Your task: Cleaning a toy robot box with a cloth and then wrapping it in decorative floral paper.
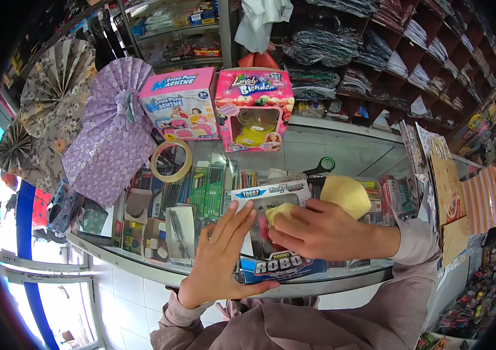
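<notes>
A boxed toy robot [283, 267] with a window front lies on the glass counter before me. My left hand [226, 253] rests on the box's left side, fingers spread, the thumb along its lower edge. In my right hand [318, 227] is a yellow cloth [346, 197], bunched under the fingers against the window; part of it spreads out behind the hand. Beyond the box lie scissors with a black and green handle [326, 164], their blades not clearly visible. A roll of clear tape [171, 160] stands to the left, near the wrapped gifts.
A pink push-machine toy box [180, 105] and a toy blender box [254, 111] stand at the counter's back. Fan-pleated purple [107, 131] and grey floral [55, 105] wrapped gifts are at left. Paper bags [449, 192] stand at right; stationery fills the glass case [204, 188].
</notes>
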A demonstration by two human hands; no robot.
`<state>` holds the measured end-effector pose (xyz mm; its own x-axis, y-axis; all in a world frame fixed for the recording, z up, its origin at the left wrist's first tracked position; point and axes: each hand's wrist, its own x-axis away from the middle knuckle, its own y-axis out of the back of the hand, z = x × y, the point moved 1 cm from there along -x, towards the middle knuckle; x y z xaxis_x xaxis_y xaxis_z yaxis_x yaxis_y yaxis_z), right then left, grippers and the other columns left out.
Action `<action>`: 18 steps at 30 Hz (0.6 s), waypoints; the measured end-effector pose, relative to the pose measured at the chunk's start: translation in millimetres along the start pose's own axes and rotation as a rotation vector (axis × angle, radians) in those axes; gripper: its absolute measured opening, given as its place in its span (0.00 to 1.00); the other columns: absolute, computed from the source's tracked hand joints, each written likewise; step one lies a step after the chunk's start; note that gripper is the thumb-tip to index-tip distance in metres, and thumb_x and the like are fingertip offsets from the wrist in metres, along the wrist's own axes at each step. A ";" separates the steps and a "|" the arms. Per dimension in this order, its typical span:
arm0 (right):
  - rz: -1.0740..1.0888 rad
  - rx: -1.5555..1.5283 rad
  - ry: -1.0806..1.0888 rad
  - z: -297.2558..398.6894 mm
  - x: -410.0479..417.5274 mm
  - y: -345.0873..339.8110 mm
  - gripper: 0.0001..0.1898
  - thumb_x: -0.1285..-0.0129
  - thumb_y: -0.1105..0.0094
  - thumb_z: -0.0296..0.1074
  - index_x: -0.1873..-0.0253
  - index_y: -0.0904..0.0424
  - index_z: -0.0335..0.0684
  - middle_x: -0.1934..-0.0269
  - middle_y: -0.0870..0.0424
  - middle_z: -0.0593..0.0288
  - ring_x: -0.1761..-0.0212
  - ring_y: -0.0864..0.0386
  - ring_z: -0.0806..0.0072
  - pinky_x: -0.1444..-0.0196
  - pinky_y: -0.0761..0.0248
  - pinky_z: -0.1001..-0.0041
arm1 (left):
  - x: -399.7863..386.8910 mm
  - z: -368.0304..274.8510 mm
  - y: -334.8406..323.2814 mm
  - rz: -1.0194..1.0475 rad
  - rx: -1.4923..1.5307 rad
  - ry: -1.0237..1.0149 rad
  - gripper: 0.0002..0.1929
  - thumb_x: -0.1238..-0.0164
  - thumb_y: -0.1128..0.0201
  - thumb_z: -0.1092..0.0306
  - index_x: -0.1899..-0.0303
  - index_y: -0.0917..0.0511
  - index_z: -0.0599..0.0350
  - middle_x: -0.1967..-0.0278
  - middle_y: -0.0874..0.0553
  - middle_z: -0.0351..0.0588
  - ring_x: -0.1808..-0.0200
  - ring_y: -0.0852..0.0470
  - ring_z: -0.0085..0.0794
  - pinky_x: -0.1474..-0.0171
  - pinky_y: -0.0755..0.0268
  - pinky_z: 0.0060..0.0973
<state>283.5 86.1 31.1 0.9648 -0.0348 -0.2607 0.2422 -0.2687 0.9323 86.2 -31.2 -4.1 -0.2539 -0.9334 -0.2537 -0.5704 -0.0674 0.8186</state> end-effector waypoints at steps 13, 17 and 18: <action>-0.055 -0.148 -0.068 9.5 0.4 -2.5 0.07 0.46 0.38 0.36 0.62 0.21 0.47 0.62 0.27 0.66 0.65 0.20 0.75 0.66 0.28 0.70 | -1.2 0.2 1.8 0.053 -0.047 -0.014 0.57 0.54 0.27 0.34 0.30 0.38 0.69 0.27 0.36 0.58 0.25 0.39 0.48 0.38 0.43 0.43; -0.113 -0.266 -0.211 -25.7 -1.5 -8.3 0.08 0.45 0.37 0.33 0.59 0.20 0.50 0.63 0.23 0.66 0.68 0.19 0.72 0.69 0.27 0.71 | -1.9 1.2 -0.5 0.036 -0.039 -0.013 0.60 0.61 0.24 0.37 0.28 0.41 0.67 0.27 0.38 0.60 0.24 0.42 0.52 0.35 0.46 0.44; -0.111 -0.242 -0.249 -24.4 -5.0 -7.2 0.08 0.45 0.35 0.32 0.60 0.20 0.47 0.63 0.22 0.65 0.68 0.19 0.70 0.69 0.27 0.68 | -1.0 3.3 -1.5 0.040 -0.033 -0.019 0.62 0.60 0.24 0.37 0.27 0.45 0.68 0.27 0.41 0.65 0.24 0.44 0.54 0.33 0.46 0.45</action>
<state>279.5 111.8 31.9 0.8839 -0.2595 -0.3892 0.3904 -0.0491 0.9193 84.8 -29.0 -6.8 -0.2909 -0.9286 -0.2302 -0.5336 -0.0422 0.8447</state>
